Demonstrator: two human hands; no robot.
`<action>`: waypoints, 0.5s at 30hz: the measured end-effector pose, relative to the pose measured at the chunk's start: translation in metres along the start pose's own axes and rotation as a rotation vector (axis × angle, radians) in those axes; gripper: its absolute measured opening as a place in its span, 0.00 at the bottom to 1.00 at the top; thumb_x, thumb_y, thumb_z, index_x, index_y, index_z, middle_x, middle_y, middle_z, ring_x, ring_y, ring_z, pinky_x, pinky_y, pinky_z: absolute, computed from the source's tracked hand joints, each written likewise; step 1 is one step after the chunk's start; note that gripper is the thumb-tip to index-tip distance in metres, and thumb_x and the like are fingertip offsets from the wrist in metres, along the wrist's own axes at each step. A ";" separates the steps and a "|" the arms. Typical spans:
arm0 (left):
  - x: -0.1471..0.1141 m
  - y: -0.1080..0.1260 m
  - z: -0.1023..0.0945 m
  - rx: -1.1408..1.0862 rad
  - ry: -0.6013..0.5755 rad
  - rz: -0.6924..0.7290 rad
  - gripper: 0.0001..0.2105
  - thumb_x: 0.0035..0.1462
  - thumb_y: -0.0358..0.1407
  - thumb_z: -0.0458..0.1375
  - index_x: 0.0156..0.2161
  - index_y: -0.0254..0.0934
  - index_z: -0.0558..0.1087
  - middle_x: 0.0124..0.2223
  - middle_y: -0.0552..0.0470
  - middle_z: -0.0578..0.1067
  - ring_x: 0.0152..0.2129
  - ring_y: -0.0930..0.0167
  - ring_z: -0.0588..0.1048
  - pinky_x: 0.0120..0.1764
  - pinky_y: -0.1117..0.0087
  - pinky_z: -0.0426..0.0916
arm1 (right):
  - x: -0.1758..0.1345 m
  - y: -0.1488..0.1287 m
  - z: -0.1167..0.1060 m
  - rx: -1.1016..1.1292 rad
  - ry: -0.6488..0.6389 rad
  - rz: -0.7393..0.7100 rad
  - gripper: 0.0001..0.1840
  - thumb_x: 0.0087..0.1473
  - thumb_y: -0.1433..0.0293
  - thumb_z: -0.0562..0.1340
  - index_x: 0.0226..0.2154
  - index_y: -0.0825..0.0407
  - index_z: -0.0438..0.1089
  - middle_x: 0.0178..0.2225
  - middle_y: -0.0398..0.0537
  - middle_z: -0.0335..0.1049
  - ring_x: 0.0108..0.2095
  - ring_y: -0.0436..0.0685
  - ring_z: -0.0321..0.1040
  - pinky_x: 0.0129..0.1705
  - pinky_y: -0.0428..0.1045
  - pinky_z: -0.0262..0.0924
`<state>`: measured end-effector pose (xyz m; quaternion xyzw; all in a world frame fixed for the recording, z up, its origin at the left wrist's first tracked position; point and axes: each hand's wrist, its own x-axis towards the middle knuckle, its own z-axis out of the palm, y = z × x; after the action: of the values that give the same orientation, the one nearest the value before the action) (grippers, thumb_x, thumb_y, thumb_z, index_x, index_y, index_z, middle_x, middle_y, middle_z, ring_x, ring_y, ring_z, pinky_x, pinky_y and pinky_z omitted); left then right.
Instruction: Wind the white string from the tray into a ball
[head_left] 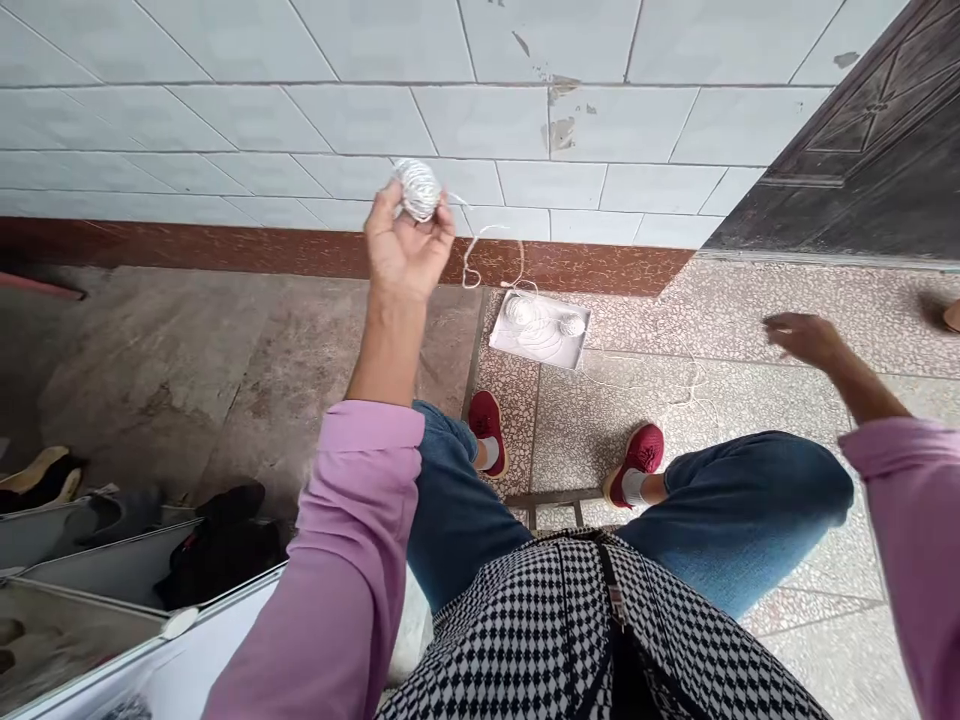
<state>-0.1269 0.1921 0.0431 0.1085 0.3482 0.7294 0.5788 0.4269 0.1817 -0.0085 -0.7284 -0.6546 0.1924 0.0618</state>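
In front of the tiled wall, my left hand [411, 245] is closed around a ball of white yarn [420, 190], fingertips and thumb gripping its sides. A loose strand trails from the ball down to the right, towards a shallow white tray [504, 340] on the floor. Inside that tray lie two smaller yarn balls, one at the left [519, 309] and one at the right [572, 325], with loose loops between them. Out to the far right is my right hand [806, 338], fingers stretched leftward and slightly blurred; no yarn shows in it.
Loose yarn [690, 385] lies on the speckled floor right of the tray. My red shoes [489, 430] stand just below it. A dark door [862, 170] is at upper right. On the lower left stands an open rack [97, 570] with shoes.
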 end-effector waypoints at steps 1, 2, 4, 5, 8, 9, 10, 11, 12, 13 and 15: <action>-0.004 -0.006 0.007 -0.005 -0.022 -0.007 0.18 0.77 0.44 0.49 0.53 0.31 0.72 0.47 0.45 0.76 0.49 0.70 0.79 0.47 0.75 0.76 | 0.017 -0.019 0.018 0.025 -0.071 -0.036 0.09 0.63 0.83 0.69 0.45 0.67 0.84 0.44 0.71 0.84 0.28 0.50 0.74 0.35 0.50 0.68; -0.006 -0.011 0.013 0.012 -0.042 -0.012 0.18 0.76 0.46 0.50 0.55 0.33 0.73 0.48 0.45 0.77 0.50 0.68 0.80 0.46 0.74 0.77 | 0.032 -0.040 0.036 0.054 -0.137 -0.080 0.14 0.63 0.82 0.70 0.51 0.66 0.83 0.48 0.69 0.84 0.31 0.51 0.77 0.36 0.49 0.70; -0.011 -0.019 0.020 0.075 -0.080 -0.017 0.18 0.71 0.48 0.58 0.57 0.40 0.76 0.48 0.45 0.80 0.52 0.63 0.81 0.46 0.68 0.80 | 0.056 -0.085 0.074 0.116 -0.232 -0.173 0.26 0.64 0.80 0.71 0.64 0.59 0.78 0.58 0.65 0.81 0.41 0.55 0.82 0.38 0.46 0.75; -0.012 -0.022 0.023 0.106 -0.095 -0.017 0.18 0.68 0.49 0.61 0.57 0.44 0.76 0.48 0.45 0.81 0.52 0.61 0.81 0.46 0.66 0.81 | 0.064 -0.108 0.092 0.159 -0.267 -0.219 0.32 0.63 0.80 0.72 0.68 0.56 0.74 0.62 0.63 0.78 0.44 0.57 0.82 0.39 0.47 0.78; -0.015 -0.025 0.029 0.121 -0.091 -0.028 0.18 0.67 0.49 0.63 0.57 0.45 0.77 0.48 0.45 0.83 0.50 0.61 0.82 0.45 0.65 0.82 | 0.075 -0.169 0.143 0.423 -0.424 -0.293 0.45 0.58 0.80 0.73 0.74 0.52 0.65 0.73 0.65 0.65 0.45 0.60 0.82 0.38 0.51 0.82; -0.015 -0.025 0.030 0.107 -0.079 -0.036 0.17 0.69 0.48 0.62 0.57 0.43 0.77 0.47 0.44 0.82 0.49 0.61 0.83 0.45 0.66 0.82 | 0.074 -0.186 0.158 0.516 -0.496 -0.282 0.47 0.56 0.81 0.74 0.75 0.51 0.64 0.75 0.66 0.62 0.42 0.59 0.82 0.36 0.51 0.83; -0.016 -0.025 0.032 0.090 -0.066 -0.044 0.17 0.72 0.48 0.59 0.57 0.41 0.76 0.47 0.43 0.82 0.49 0.62 0.83 0.44 0.66 0.82 | 0.071 -0.201 0.174 0.585 -0.565 -0.262 0.48 0.55 0.82 0.74 0.74 0.50 0.64 0.75 0.66 0.61 0.38 0.56 0.81 0.34 0.50 0.82; -0.016 -0.025 0.033 0.073 -0.055 -0.050 0.16 0.73 0.47 0.57 0.57 0.39 0.75 0.47 0.43 0.81 0.49 0.62 0.83 0.44 0.67 0.82 | 0.067 -0.213 0.188 0.632 -0.628 -0.239 0.48 0.53 0.83 0.74 0.73 0.50 0.66 0.74 0.66 0.62 0.35 0.54 0.80 0.31 0.48 0.81; -0.015 -0.024 0.034 0.060 -0.048 -0.052 0.17 0.75 0.46 0.55 0.57 0.38 0.75 0.48 0.42 0.81 0.48 0.62 0.83 0.44 0.67 0.82 | 0.061 -0.223 0.201 0.659 -0.681 -0.220 0.45 0.52 0.84 0.74 0.70 0.51 0.69 0.72 0.66 0.67 0.31 0.52 0.79 0.29 0.47 0.80; -0.015 -0.024 0.034 0.050 -0.044 -0.052 0.17 0.76 0.45 0.54 0.58 0.36 0.74 0.48 0.42 0.80 0.48 0.62 0.84 0.43 0.68 0.82 | 0.053 -0.230 0.213 0.669 -0.722 -0.207 0.40 0.52 0.85 0.74 0.66 0.53 0.73 0.67 0.65 0.73 0.29 0.51 0.78 0.27 0.46 0.79; -0.013 -0.023 0.032 0.041 -0.042 -0.043 0.18 0.76 0.45 0.53 0.59 0.35 0.72 0.50 0.42 0.79 0.48 0.62 0.83 0.43 0.67 0.82 | 0.039 -0.235 0.229 0.688 -0.789 -0.184 0.23 0.55 0.82 0.74 0.54 0.57 0.80 0.53 0.63 0.83 0.26 0.51 0.78 0.25 0.45 0.77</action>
<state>-0.0873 0.1950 0.0555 0.1282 0.3531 0.7069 0.5993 0.1286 0.2144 -0.1461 -0.4780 -0.5883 0.6493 0.0627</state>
